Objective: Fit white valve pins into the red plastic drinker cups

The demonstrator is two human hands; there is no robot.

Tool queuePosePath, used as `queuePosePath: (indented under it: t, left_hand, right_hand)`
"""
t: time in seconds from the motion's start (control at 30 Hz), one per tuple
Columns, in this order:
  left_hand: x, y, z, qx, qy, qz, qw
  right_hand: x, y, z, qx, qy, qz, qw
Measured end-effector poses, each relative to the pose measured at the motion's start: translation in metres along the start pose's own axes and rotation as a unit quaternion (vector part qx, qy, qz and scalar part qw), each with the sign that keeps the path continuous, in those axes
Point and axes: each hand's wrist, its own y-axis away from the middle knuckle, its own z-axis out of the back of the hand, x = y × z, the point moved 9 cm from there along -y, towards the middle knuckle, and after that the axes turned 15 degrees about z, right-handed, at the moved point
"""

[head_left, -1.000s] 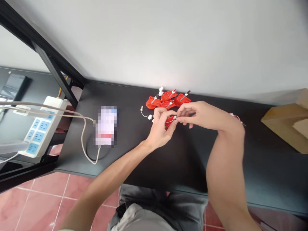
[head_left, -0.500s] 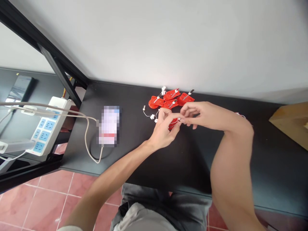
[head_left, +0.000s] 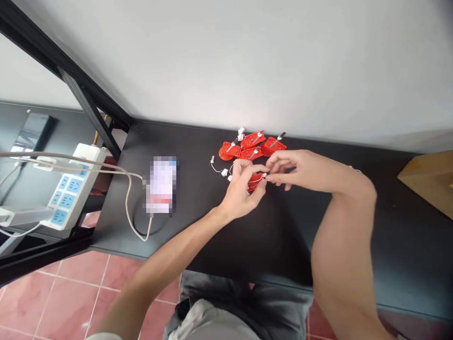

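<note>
My left hand curls around a red plastic piece that has a thin white cord over it. Thumb and fingertips of my right hand pinch a small white part at the end of that cord, right by the left fingertips. Behind the hands lie several similar red pieces with grey strips and dark tabs. Small white parts on thin cords rest left of my left hand. The underside of the held piece is hidden by my fingers.
A phone-like device with a blurred screen lies on the black tabletop, cables attached. Further left are a white power strip, a black frame and a dark phone. At the right stands a cardboard box; a pale wall rises behind.
Both hands stay nearly in place. The fingertips part slightly, and more of the red piece and the small white part shows between them. The whole view has shifted a little.
</note>
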Motion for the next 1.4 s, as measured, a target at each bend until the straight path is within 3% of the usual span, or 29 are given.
queuePosePath:
  t: [1.4]
  left_hand:
    - [0.000, 0.001, 0.000, 0.002, -0.008, -0.002, 1.000]
  right_hand:
    - [0.002, -0.002, -0.008, 0.040, -0.033, 0.011, 0.999]
